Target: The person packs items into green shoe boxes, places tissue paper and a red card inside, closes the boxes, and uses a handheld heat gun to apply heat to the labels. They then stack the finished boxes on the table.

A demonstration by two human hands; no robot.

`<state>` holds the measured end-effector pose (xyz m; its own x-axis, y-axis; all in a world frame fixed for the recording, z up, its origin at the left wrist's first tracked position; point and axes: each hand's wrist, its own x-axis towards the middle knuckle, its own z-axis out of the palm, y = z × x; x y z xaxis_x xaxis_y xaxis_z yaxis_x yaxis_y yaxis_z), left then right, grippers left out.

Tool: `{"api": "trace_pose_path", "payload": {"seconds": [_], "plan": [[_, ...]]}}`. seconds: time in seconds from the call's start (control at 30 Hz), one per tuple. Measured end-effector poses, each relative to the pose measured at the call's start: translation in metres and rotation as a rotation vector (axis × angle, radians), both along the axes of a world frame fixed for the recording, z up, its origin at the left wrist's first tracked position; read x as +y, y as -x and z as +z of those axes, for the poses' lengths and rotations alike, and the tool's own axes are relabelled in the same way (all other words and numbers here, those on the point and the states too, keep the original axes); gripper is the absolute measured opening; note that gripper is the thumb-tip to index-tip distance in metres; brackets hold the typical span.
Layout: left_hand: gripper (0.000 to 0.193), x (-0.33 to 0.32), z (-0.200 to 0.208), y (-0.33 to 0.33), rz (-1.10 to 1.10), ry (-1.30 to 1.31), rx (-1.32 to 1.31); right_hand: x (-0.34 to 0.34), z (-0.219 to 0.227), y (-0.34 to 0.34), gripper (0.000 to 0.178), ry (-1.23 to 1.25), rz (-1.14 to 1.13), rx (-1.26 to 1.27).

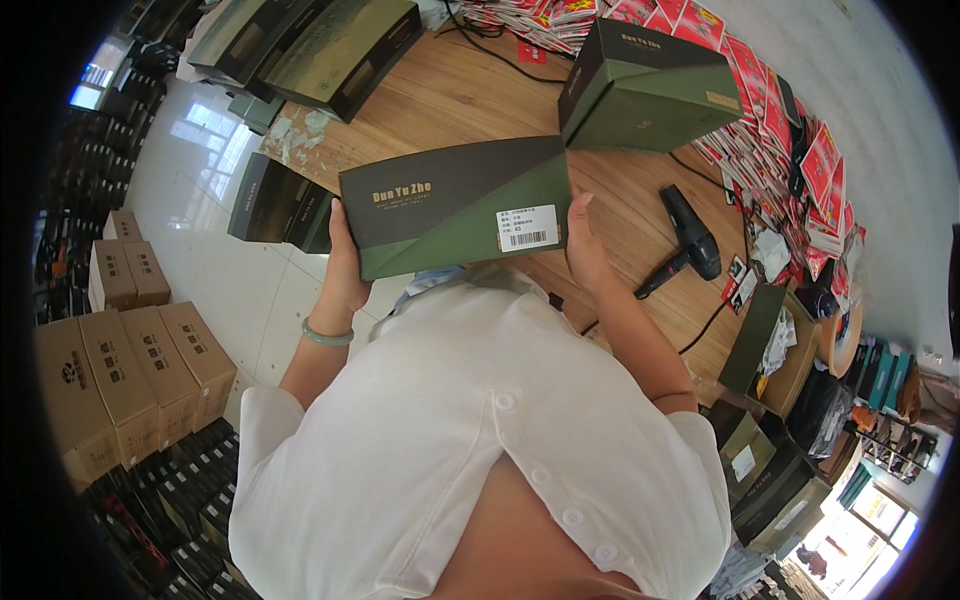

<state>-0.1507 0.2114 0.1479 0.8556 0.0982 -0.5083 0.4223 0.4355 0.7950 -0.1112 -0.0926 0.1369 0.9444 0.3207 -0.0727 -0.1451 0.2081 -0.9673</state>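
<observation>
A green and dark-brown shoebox (440,225) is held up in front of me, closed, with gold lettering and a white barcode label (527,228) on the side facing me. My left hand (345,262) grips its left end, the thumb along the near edge; a pale green bangle circles that wrist. On the opposite end, my right hand (586,250) presses with its thumb up. Both hands' other fingers are hidden behind the box. Beyond the right hand, a similar green box (650,95) stands on the wooden table (480,95).
A black hair dryer (685,243) lies on the table at right, its cord nearby. Red printed packets (775,110) pile along the wall. More shoeboxes (340,50) sit at the far left edge. Brown cartons (130,375) stand on the left floor. An open box (770,350) is at right.
</observation>
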Motion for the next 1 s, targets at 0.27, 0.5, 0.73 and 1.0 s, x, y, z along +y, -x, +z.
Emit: {"api": "trace_pose_path", "payload": {"seconds": [0.27,0.5,0.73,1.0], "plan": [[0.075,-0.002,0.001,-0.003,0.010,-0.082,0.007,0.004,0.014,-0.001,0.092,-0.093,0.034,0.064],[0.082,-0.008,0.032,-0.021,-0.084,-0.149,0.094,-0.010,-0.004,-0.029,0.079,0.057,0.078,0.185],[0.083,0.005,0.033,-0.060,-0.135,-0.144,0.116,-0.053,-0.003,-0.137,0.063,1.003,-0.786,-0.558],[0.083,0.016,0.027,-0.065,-0.204,-0.060,0.109,-0.080,-0.029,-0.134,0.068,1.358,-0.849,-0.773]]}}
